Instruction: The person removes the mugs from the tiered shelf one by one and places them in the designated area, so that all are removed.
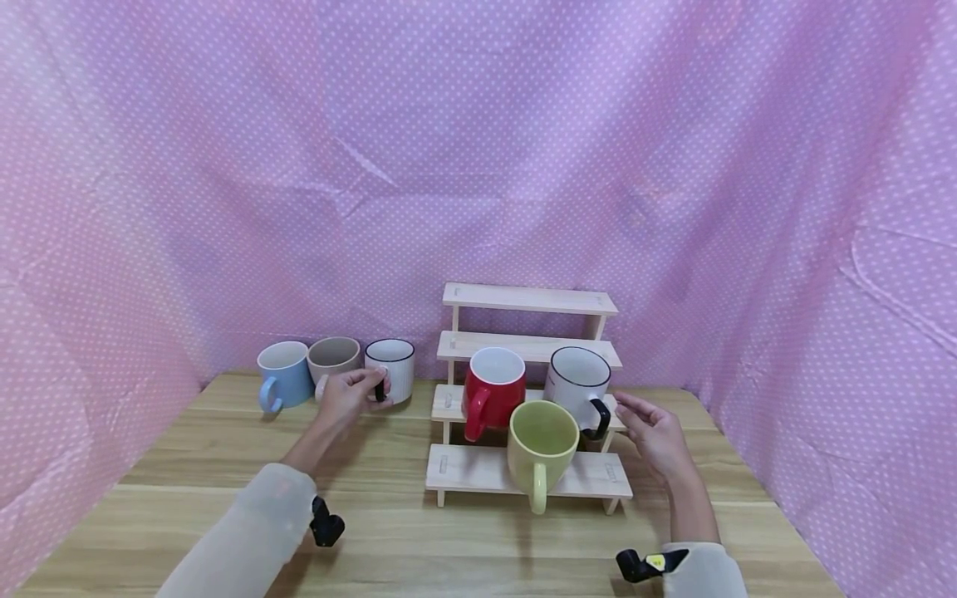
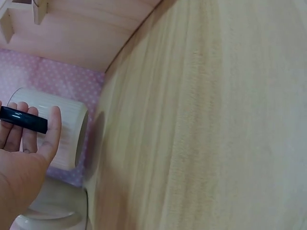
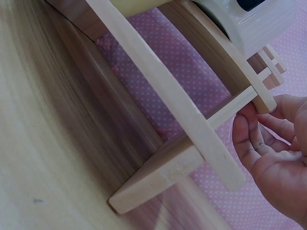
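At the left, my left hand (image 1: 350, 397) holds a white ribbed mug (image 1: 401, 374) by its black handle (image 2: 24, 120), fingers passing behind the handle. The mug has a dark rim and stands upright. Over at the right, my right hand (image 1: 658, 436) has its fingertips at the end of the second-lowest board of a tiered wooden stand (image 1: 467, 469), fingers curled about the board's corner (image 3: 266, 103). On that board sit a red mug (image 1: 495, 390) and a white mug with a black handle (image 1: 576, 384). A yellow-green mug (image 1: 543, 444) stands on the lowest board.
Left of the held mug, a grey-brown mug (image 1: 332, 355) and a light blue mug (image 1: 286, 374) stand in a row on the wooden table (image 1: 374, 531). Pink and purple dotted cloth (image 1: 478, 166) hangs behind and at both sides. The stand's upper two boards hold no mugs.
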